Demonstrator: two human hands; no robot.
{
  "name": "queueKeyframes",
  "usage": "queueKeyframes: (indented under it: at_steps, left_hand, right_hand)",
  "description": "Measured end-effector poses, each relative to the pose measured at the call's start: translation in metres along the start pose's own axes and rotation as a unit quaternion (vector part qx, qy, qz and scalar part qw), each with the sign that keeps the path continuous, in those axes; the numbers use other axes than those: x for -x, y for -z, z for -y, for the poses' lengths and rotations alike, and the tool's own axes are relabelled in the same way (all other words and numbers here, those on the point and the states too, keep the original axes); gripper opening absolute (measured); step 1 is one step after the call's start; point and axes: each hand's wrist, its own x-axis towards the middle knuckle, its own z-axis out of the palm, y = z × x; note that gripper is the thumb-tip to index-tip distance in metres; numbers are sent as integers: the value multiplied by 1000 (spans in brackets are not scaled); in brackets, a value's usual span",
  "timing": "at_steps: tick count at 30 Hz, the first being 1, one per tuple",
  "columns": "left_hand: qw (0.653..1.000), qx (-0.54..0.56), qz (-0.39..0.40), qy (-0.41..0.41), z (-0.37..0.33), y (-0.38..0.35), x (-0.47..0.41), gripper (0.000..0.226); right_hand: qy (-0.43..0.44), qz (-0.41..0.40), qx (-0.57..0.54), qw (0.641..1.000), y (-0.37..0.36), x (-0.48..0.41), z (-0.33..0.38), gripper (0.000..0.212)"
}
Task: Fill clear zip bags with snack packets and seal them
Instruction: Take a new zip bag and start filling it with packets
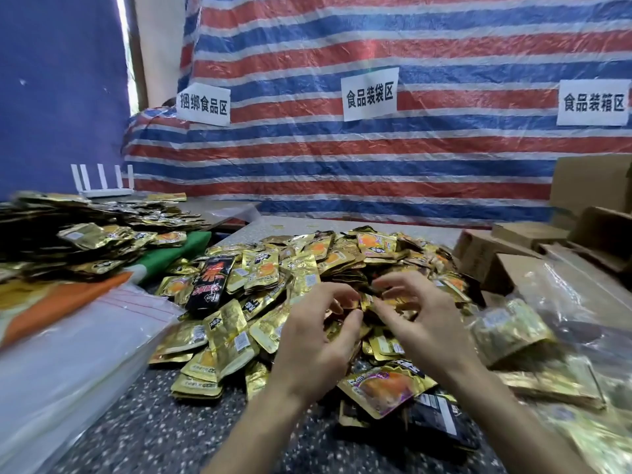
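Gathering from the heap of snack packets (266,278) that covers the middle of the bench (143,422), I have my left hand (314,340) and my right hand (424,323) curled over its top, close together, fingers and thumbs pinching a few gold packets between them; blur at the fingertips means I cannot say how many. These packets are light, flat foil pouches, stiff along the sealed edges and slick on the face, so I judge they will slide over one another and fan out of a loose grip. They are best taken as a squared stack, pinched across the flat faces rather than by a corner. The clear zip bags (78,336) lie stacked at my left, limp and clingy, best opened at the red-lined mouth. Filled bags (509,326) sit at my right
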Motion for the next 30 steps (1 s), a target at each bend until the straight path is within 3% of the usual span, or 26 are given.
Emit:
queueKeyframes:
  at_steps: [5,9,11,13,15,17,19,21,24,27,30]
  left_hand:
    - [993,-116,-16,30,8,26,-11,20]
    - [948,-279,3,151,32,88,-21,25]
    - [874,-424,11,236,51,126,-19,32]
    - [762,-555,54,329,71,159,-11,39]
    - [689,-600,87,397,86,179,3,59]
    - [692,-596,69,402,93,186,13,66]
    - [718,-596,23,359,94,188,17,47]
    - [728,-591,-5,346,90,190,15,43]
    - [731,-553,16,399,86,198,6,46]
    - [729,-527,17,436,79,207,-3,33]
    - [745,-531,-71,397,63,210,-11,25]
  right_hand:
    - [-8,4,-42,999,-4,21,-27,29]
    - [-2,5,-73,997,1,25,-30,31]
    - [-5,1,-84,996,3,26,-30,31]
    - [-15,-3,-100,995,4,27,-30,31]
    - [-22,-7,-109,994,5,27,-30,31]
    - [-25,-9,-110,994,5,29,-29,31]
    - [-25,-8,-111,994,5,30,-29,31]
    - [-22,-8,-110,994,4,30,-30,31]
    - [-31,-5,-109,994,5,30,-32,31]
    - [-32,-5,-110,993,7,30,-32,31]
    - [-29,-6,-104,994,8,29,-32,31]
